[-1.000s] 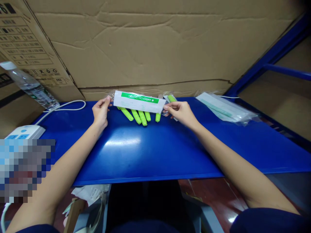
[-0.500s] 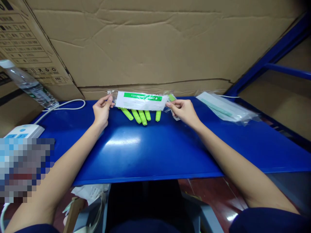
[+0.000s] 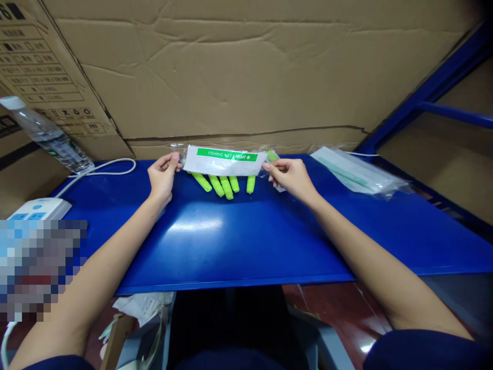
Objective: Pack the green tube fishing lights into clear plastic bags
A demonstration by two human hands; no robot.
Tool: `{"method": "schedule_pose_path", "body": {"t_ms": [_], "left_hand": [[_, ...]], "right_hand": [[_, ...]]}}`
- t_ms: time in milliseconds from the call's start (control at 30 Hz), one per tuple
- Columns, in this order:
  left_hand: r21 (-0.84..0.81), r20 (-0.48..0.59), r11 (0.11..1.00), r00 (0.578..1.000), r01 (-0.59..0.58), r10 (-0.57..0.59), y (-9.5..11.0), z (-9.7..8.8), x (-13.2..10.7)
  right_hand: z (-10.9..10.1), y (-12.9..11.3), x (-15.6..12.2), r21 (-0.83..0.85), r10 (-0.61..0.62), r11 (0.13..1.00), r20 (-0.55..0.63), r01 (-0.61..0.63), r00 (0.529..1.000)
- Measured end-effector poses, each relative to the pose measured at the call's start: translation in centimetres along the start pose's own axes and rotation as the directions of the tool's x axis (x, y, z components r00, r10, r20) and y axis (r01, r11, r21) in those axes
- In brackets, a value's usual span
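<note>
A clear plastic packet (image 3: 227, 165) with a white card and a green band printed "FISHING NET LIGHT" is stretched level between my hands. My left hand (image 3: 163, 176) pinches its left end between thumb and fingers. At the other end, my right hand (image 3: 289, 177) is closed on the packet's right side. Several bright green, finger-like pieces (image 3: 221, 186) lie on the blue table (image 3: 246, 241) just below the packet, their upper parts hidden behind it. Another bit of green and a pale edge show beside my right fingers; what they belong to is partly covered.
More flat clear-wrapped packets (image 3: 354, 169) lie at the back right. To the left are a water bottle (image 3: 57, 141) leaning against cardboard, a white power strip (image 3: 42, 208) and its cable (image 3: 115, 167). A cardboard wall (image 3: 239, 77) closes the back; a blue frame (image 3: 423, 92) stands at right.
Almost nothing differs. The packet's face has tilted slightly, so its printed lettering reads clearer with less glare; both hands keep their hold in the same place.
</note>
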State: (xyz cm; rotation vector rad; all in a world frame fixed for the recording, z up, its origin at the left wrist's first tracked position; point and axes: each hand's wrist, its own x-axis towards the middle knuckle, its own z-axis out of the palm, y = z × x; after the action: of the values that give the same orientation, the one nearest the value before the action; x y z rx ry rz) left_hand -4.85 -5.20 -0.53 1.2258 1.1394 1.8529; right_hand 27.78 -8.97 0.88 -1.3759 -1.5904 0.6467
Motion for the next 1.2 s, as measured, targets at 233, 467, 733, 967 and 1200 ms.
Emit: {"method": "schedule_pose_path", "body": {"t_ms": [233,467,733,967,1200], "left_hand": [[0.030,-0.015,1.000,1.000,0.007,-0.007,-0.2,-0.2,0.3],[0.025,-0.015,1.000,1.000,0.015,-0.015,-0.5,-0.3,0.4],[0.013,-0.016,1.000,1.000,0.013,-0.013,-0.7,-0.2,0.4],[0.035,-0.019,0.999,1.000,0.011,-0.011,-0.5,-0.2,0.4],[0.083,-0.020,0.996,0.999,-0.038,0.040,-0.6,-0.3,0.5]], "right_hand": [[-0.5,1.0,0.6,-0.184,-0.174,0.971,-0.120,0.150,0.978],[-0.3,0.2,0.3,-0.199,-0.169,0.968,-0.075,0.152,0.983],[-0.4,-0.3,0.0,-0.205,-0.178,0.965,-0.058,0.163,0.982],[0.0,0.1,0.0,-0.113,-0.161,0.982,-0.068,0.153,0.985],[0.2,1.1,0.5,-0.005,-0.133,0.991,-0.077,0.133,0.988]]}}
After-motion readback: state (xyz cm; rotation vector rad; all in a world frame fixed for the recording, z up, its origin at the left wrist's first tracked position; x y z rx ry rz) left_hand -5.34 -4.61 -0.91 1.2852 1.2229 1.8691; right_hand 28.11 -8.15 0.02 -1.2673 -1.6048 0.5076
